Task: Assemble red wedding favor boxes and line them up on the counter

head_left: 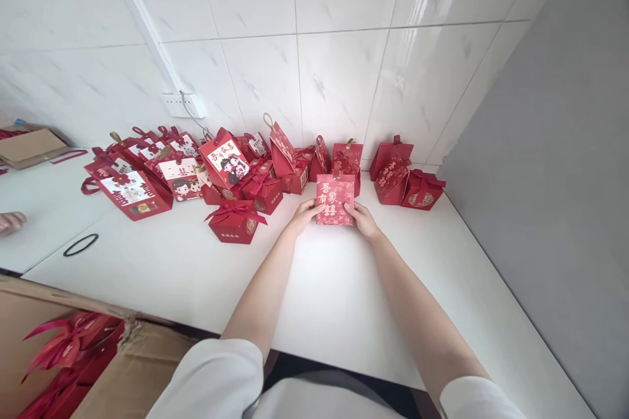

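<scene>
A red gift box [335, 201] with pale lettering and a ribbon loop at its top is upright between my hands, over the white table. My left hand [305, 215] grips its left side, the thumb on the front face. On the right side my right hand [364, 218] holds it the same way. The fingers behind the box are hidden. Just behind it stands another red gift box [348, 154], partly covered by the held one.
Many red gift boxes [236, 226] crowd the table's back left; several more [425, 191] stand at right. A black ring [81, 245] lies at left, near another person's hand [10, 222]. A cardboard carton [142, 363] holds beribboned red boxes below. A grey panel [550, 163] bounds the right.
</scene>
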Motion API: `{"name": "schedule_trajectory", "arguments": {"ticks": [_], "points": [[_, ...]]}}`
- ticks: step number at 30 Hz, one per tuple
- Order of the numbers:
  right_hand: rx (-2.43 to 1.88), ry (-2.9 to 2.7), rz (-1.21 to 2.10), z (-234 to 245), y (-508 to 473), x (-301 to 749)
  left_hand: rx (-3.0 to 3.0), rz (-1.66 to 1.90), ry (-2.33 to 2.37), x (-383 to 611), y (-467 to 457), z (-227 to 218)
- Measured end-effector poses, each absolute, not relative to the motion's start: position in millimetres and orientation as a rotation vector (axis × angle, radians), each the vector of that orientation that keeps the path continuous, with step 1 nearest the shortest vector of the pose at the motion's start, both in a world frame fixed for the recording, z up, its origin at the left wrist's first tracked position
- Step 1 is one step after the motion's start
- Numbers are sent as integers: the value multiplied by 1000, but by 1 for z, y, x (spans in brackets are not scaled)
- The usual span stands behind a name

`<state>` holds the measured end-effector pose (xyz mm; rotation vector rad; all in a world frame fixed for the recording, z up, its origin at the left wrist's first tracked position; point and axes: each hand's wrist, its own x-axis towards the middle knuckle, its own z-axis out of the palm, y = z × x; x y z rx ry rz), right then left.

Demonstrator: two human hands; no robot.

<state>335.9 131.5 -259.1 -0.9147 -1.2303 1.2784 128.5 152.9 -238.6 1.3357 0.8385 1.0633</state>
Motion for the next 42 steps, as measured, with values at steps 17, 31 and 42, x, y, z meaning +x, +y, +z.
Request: {"name": "schedule_trajectory", "arguments": {"ticks": [17,31,42], "points": [[-1230,-1327,767,-267,65,306,1963,1221,1444,139,53,-236],[-1009,-1378,973,-267,67,303,1600,1328,1280,86,97,-239],[-1031,-1348,1050,-271,71,327,1528,989,1071,84,98,-253]]}}
